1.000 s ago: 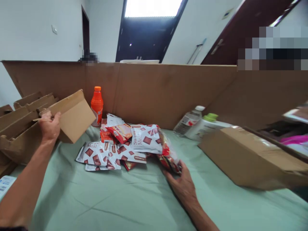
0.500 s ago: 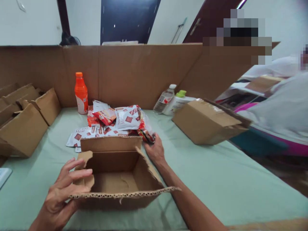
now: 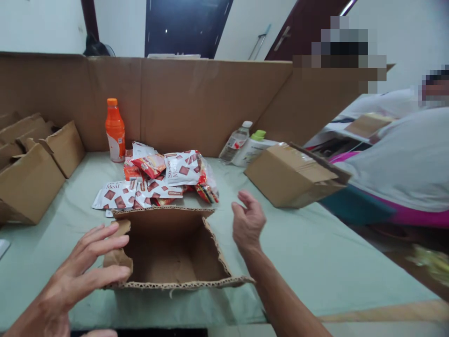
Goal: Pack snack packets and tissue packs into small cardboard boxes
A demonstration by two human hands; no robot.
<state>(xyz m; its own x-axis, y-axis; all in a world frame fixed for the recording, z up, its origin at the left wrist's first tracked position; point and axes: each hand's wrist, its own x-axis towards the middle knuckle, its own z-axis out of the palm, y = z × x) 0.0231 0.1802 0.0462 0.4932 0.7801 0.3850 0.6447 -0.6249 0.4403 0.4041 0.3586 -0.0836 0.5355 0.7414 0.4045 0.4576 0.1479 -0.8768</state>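
An open cardboard box with torn, ragged edges stands in front of me, its inside showing bare cardboard. My left hand is open, with spread fingers lying against the left flap. To the right of the box, my right hand hovers with loosely curled fingers and nothing visible in it. Just behind the box lies a pile of snack packets, among them white-and-brown packets, a red packet and a dark red packet at the pile's right end.
An orange bottle stands behind the pile. A clear bottle and a white bottle with a green cap lean at the back. Cardboard boxes sit at left and right. A cardboard wall bounds the back; another person is at right.
My right hand has left the dark red packet and moved right. The box's far flap now stands nearer upright. My left hand has spread its fingers wider at the left flap.
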